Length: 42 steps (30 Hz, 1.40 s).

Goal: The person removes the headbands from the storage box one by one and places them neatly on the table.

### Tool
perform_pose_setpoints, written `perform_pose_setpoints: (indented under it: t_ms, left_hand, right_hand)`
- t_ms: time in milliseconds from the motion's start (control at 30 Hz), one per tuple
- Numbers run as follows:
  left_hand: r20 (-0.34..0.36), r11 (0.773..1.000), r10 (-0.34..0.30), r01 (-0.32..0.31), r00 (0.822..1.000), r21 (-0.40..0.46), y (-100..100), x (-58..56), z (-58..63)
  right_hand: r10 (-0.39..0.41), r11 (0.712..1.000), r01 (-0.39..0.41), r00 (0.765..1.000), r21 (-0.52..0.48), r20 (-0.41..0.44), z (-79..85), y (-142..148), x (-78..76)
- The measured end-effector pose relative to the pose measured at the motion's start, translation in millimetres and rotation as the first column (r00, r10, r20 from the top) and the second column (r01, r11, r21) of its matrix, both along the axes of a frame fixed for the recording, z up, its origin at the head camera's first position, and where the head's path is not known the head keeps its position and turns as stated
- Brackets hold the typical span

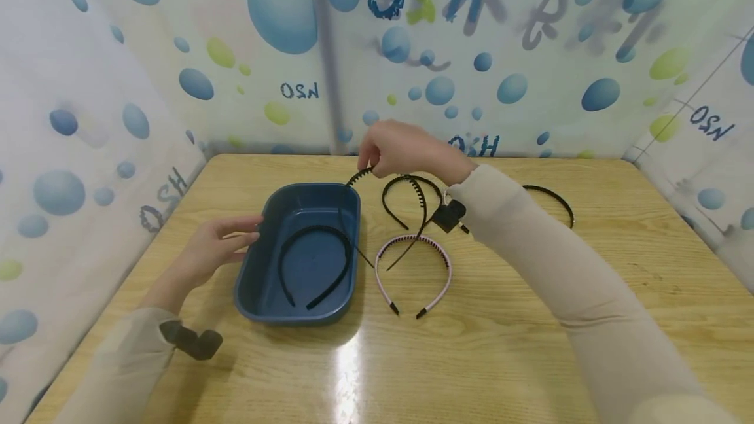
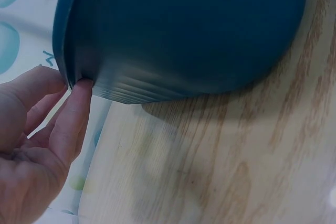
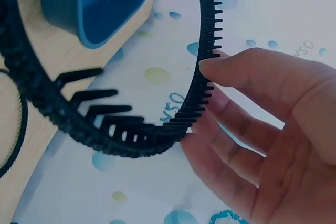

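Observation:
My right hand (image 1: 400, 146) pinches a black toothed headband (image 3: 131, 148) between thumb and fingers, holding it in the air just right of a blue plastic basin (image 1: 288, 320). Its comb teeth face inward, and its two ends hang down, one near the basin's right rim. Inside the basin lies another black headband (image 1: 321, 228). On the left, the fingers of my left hand (image 1: 206, 250) are at the basin's left rim; the left wrist view shows thumb and fingers pinching that rim.
A pale pink headband (image 1: 449, 273) with black tips lies right of the basin. Behind it rests a black headband (image 1: 385, 195). Farther right, my sleeve partly covers another black headband (image 1: 556, 196). A patterned curtain (image 1: 448, 51) surrounds the wooden table (image 1: 471, 371).

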<state>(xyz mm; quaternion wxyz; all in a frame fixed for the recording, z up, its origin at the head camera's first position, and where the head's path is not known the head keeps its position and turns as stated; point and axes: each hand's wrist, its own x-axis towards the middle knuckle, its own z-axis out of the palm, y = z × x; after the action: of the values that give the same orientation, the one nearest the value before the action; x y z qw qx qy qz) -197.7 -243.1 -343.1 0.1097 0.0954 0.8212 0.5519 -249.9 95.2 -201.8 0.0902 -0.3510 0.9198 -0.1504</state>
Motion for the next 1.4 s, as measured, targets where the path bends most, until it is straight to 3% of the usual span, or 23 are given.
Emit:
perform_pose_setpoints:
  t_ms: [700,1400]
  left_hand:
    - [0.004,1.0,-0.017,0.017,1.0,-0.01,-1.8,0.0,-0.1]
    - [0.009,1.0,-0.008,0.008,1.0,-0.028,-0.1,-3.0,-2.9]
  right_hand:
    - [-0.013,0.999,0.012,1.0,-0.03,-0.008,-14.9,56.6,13.8]
    - [-0.073,0.997,0.072,0.993,0.019,0.087,-50.9,113.3,18.9]
